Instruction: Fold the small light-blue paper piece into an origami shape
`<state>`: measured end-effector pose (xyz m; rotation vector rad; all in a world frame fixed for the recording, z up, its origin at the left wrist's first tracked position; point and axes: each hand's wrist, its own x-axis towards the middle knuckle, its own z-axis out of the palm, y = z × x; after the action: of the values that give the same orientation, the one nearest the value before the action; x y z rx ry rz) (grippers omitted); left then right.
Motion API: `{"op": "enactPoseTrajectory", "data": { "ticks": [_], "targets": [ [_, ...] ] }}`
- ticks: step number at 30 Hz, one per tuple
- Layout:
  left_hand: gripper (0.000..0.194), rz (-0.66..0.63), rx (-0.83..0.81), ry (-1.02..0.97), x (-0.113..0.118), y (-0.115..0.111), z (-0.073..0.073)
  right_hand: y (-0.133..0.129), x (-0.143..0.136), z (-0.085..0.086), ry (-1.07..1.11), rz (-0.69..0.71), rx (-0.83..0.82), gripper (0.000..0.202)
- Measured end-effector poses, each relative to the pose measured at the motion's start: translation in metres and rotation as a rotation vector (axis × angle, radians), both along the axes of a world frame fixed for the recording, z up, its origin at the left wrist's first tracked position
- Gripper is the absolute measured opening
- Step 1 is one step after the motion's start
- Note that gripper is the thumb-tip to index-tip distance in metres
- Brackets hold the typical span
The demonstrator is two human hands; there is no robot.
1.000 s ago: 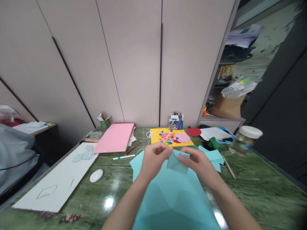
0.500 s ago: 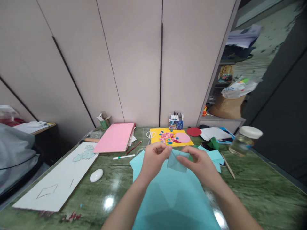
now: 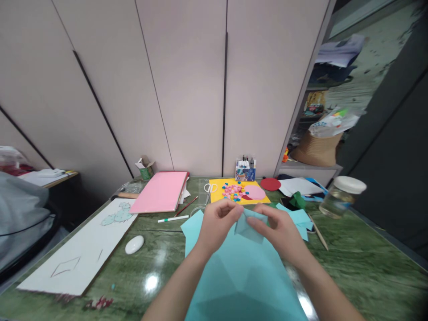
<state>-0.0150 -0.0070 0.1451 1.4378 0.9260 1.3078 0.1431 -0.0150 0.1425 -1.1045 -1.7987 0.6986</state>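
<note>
A small folded piece of light blue paper (image 3: 250, 228) is held up between both hands. My left hand (image 3: 219, 223) pinches its upper left corner between thumb and fingertips. My right hand (image 3: 279, 227) grips its right side, the thumb lying on the near face and the fingers behind. Beneath the hands a large turquoise sheet (image 3: 244, 281) covers the front middle of the green table. More light blue paper pieces (image 3: 301, 219) lie to the right of my right hand.
Behind the hands are white scissors (image 3: 210, 188) and a yellow sheet (image 3: 217, 196) bearing small pink balls. A pink folder (image 3: 162, 191), a white oval object (image 3: 134, 244) and a drawing (image 3: 76, 249) lie left. A lidded jar (image 3: 341, 198) and wooden stick (image 3: 318, 232) are right.
The small folded paper has tilted and shifted slightly to the right. My left hand has moved a little rightward with its corner, while my right hand has barely moved.
</note>
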Motion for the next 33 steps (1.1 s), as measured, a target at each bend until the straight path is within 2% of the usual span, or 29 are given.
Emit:
{"op": "enactPoseTrajectory", "data": {
  "ticks": [6,12,18,29,33],
  "targets": [
    [0.019,-0.040,-0.030,0.020,-0.002,-0.004,0.003,-0.004,0.001,0.001,-0.054,0.010,0.056,0.027],
    [0.021,-0.005,0.006,0.029,-0.001,-0.006,0.004,-0.007,0.001,0.001,-0.094,-0.012,0.122,0.024],
    [0.022,0.002,0.003,0.047,0.000,-0.008,0.004,-0.006,0.003,0.003,-0.106,-0.017,0.105,0.021],
    [0.024,-0.095,0.000,-0.019,-0.002,-0.006,0.001,-0.003,0.001,-0.004,0.096,0.070,0.048,0.021],
    [0.023,-0.088,0.003,0.019,0.000,-0.007,0.001,-0.002,0.003,-0.007,0.161,0.098,0.050,0.025]
  ]
}}
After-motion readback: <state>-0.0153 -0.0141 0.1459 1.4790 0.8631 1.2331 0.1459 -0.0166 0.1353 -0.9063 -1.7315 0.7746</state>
